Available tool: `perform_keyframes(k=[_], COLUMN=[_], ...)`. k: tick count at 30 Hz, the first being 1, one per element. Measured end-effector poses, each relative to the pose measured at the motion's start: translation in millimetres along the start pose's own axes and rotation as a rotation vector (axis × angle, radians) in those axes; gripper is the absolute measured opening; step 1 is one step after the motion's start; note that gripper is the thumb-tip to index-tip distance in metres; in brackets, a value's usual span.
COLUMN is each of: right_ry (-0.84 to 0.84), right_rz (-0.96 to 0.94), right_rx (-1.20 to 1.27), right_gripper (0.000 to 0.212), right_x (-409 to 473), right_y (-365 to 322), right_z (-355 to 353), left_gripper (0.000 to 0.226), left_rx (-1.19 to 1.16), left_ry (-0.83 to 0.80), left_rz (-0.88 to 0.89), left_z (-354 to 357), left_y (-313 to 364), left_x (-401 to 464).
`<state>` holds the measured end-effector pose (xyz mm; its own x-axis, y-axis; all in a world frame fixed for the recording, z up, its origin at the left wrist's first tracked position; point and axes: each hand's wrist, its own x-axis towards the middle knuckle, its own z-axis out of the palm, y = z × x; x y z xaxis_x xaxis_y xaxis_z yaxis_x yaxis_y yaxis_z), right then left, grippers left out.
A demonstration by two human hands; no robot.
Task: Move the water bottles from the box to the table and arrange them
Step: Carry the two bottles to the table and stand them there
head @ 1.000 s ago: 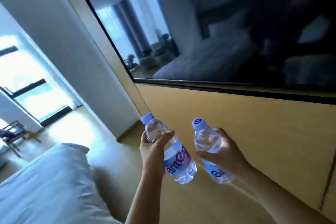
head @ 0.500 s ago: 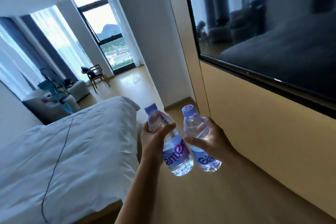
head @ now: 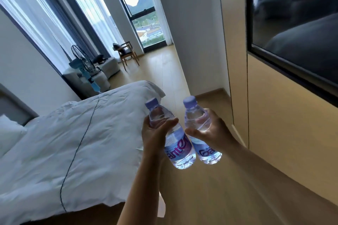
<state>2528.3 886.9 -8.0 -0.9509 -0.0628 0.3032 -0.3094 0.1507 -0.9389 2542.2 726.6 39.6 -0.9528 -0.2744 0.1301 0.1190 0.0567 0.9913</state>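
Bottles are mid-carry: the left hand (head: 155,133) grips one water bottle (head: 172,133) and the right hand (head: 210,131) wraps the other bottle (head: 199,129), caps up, nearly touching. In the last second the view has swung from the TV (head: 296,29) wall round to the bed (head: 73,142) and window end, so I'd say the person's turning toward wherever the counter is; no box or counter in sight yet. Free floor (head: 210,188) runs between the bed edge and the wood wall, which looks like enough room to walk.
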Motion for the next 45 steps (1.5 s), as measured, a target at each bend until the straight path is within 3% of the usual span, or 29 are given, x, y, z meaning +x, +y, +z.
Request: perform_keyframes(k=[14, 22, 34, 38, 45], right_ry=[0.008, 0.043, 0.043, 0.027, 0.056], right_rz=[0.01, 0.033, -0.054, -0.089, -0.103], right_rx=[-0.015, -0.082, -0.145, -0.153, -0.165], right_gripper=[0.07, 0.04, 0.044, 0.035, 0.048], right_x=[274.0, 412.1, 699.8, 788.8, 909.3], right_y=[64.1, 112.4, 177.9, 198.6, 244.9], right_z=[76.8, 98.5, 110.0, 118.9, 147.3], left_gripper=[0.034, 0.041, 0.041, 0.039, 0.039], left_rx=[0.108, 0.088, 0.069, 0.077, 0.093], left_ry=[-0.083, -0.107, -0.019, 0.027, 0.054], left_rz=[0.058, 0.045, 0.055, 0.062, 0.049], left_z=[-2.7, 14.4, 83.4, 93.2, 91.9], left_y=[-41.5, -75.9, -102.5, -104.6, -129.6], left_x=[293.3, 443.3, 725.6, 810.5, 935.0])
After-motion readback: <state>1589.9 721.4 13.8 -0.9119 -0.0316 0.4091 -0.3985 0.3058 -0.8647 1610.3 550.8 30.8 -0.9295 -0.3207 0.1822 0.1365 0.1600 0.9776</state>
